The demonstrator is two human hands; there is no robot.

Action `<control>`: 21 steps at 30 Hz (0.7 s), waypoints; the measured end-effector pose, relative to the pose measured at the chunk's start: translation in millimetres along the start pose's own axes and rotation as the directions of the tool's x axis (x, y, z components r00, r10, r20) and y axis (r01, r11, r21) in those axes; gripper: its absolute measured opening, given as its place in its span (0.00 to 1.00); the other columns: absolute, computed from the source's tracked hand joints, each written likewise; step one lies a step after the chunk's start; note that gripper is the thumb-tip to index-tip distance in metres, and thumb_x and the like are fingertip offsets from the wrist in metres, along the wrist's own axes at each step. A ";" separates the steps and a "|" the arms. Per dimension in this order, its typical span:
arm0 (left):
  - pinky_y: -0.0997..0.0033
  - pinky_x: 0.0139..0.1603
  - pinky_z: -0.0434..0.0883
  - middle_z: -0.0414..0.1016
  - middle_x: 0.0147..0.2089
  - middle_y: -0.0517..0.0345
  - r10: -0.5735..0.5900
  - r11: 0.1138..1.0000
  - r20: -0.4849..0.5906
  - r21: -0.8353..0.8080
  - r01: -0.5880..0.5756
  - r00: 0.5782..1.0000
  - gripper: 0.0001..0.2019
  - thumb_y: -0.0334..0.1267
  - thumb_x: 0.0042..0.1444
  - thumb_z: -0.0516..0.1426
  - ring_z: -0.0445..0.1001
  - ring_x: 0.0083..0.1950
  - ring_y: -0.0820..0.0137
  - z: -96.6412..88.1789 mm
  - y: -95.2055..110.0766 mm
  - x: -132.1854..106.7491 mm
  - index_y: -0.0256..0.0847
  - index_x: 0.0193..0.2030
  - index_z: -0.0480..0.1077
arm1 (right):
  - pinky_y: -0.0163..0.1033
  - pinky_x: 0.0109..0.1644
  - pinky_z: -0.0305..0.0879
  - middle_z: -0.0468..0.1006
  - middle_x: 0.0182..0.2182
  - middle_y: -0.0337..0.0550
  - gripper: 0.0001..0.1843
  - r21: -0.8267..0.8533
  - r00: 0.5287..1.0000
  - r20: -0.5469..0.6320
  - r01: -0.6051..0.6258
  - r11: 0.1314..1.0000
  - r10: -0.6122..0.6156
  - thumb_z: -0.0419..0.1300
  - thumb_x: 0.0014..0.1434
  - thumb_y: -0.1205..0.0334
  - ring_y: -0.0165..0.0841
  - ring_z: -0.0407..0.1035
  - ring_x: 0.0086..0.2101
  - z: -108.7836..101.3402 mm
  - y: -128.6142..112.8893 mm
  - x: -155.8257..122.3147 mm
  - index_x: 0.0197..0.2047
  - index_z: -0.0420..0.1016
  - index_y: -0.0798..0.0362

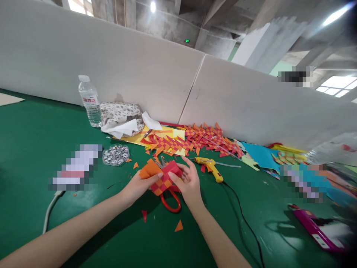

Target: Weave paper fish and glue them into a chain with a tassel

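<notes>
Both my hands meet over the green table (33,149). My left hand (139,186) is closed on the left side of a woven red and orange paper piece (164,176), thumb on top. My right hand (189,182) pinches the same piece from the right, with some fingers raised. Red-handled scissors (170,201) lie on the table just under the piece, their blades hidden by it.
A yellow glue gun (210,167) with a black cord lies right of my hands. Several woven paper pieces (195,139) are piled by the white partition. A dish of googly eyes (115,154), a water bottle (89,100), a patterned pouch (119,111) and paper scraps lie around.
</notes>
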State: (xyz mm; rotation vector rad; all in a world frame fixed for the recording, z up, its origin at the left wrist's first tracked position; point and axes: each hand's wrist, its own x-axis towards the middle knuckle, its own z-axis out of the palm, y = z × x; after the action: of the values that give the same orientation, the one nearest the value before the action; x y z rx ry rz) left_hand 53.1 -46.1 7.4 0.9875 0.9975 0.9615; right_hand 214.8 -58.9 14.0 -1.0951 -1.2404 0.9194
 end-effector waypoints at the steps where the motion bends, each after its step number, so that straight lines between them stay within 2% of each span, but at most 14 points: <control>1: 0.72 0.39 0.71 0.79 0.40 0.56 0.007 1.000 0.028 0.011 -0.007 1.000 0.14 0.44 0.46 0.62 0.75 0.39 0.67 0.2 -0.1 -0.1 0.40 0.38 0.73 | 0.42 0.46 0.68 0.74 0.40 0.44 0.34 0.010 1.000 0.011 -0.023 1.000 0.023 0.66 0.47 0.61 0.35 0.71 0.40 -0.5 0.1 0.6 0.55 0.58 0.48; 4: 0.71 0.43 0.70 0.79 0.40 0.57 0.022 0.999 0.096 0.047 -0.027 0.995 0.14 0.43 0.46 0.62 0.75 0.40 0.67 -0.2 -1.2 0.6 0.39 0.39 0.73 | 0.39 0.41 0.69 0.75 0.34 0.40 0.31 0.015 0.998 0.040 -0.058 0.998 0.057 0.65 0.48 0.61 0.33 0.71 0.35 -1.3 1.0 1.1 0.54 0.58 0.48; 7: 0.69 0.43 0.70 0.79 0.40 0.57 0.033 0.995 0.123 0.088 -0.044 0.992 0.14 0.44 0.46 0.61 0.75 0.40 0.66 -1.9 -1.8 2.4 0.39 0.38 0.73 | 0.37 0.37 0.69 0.75 0.30 0.38 0.29 0.012 0.996 0.047 -0.075 0.997 0.074 0.65 0.48 0.61 0.32 0.71 0.32 -1.3 2.4 0.9 0.52 0.60 0.48; 12: 0.72 0.36 0.70 0.79 0.35 0.57 0.055 0.989 0.058 0.138 -0.062 0.997 0.13 0.45 0.46 0.61 0.75 0.35 0.68 -4.5 2.4 3.8 0.38 0.35 0.74 | 0.38 0.38 0.69 0.76 0.31 0.39 0.30 0.005 0.994 0.064 -0.085 0.996 0.085 0.65 0.47 0.60 0.33 0.71 0.33 -0.9 3.0 0.5 0.52 0.60 0.49; 17: 0.76 0.30 0.66 0.76 0.26 0.61 0.051 0.980 0.069 0.189 -0.063 0.996 0.12 0.45 0.44 0.62 0.71 0.27 0.72 -5.2 6.6 2.5 0.37 0.28 0.74 | 0.40 0.39 0.68 0.77 0.30 0.40 0.30 -0.043 0.990 0.093 -0.098 0.994 0.102 0.65 0.48 0.60 0.34 0.72 0.33 -2.0 2.1 2.1 0.53 0.60 0.51; 21: 0.77 0.27 0.64 0.74 0.24 0.63 0.045 0.973 0.046 0.223 -0.054 0.998 0.11 0.45 0.44 0.62 0.68 0.25 0.74 -5.4 9.3 2.3 0.38 0.26 0.73 | 0.40 0.40 0.68 0.77 0.30 0.40 0.29 -0.054 0.992 0.081 -0.090 0.994 0.095 0.65 0.48 0.60 0.34 0.73 0.34 -3.2 1.8 3.1 0.53 0.62 0.50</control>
State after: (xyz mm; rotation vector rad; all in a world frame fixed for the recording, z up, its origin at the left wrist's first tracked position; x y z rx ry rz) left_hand 47.0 -40.4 14.5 1.2198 1.0675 0.8790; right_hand 218.4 -55.9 13.0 -1.1720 -1.2958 1.0180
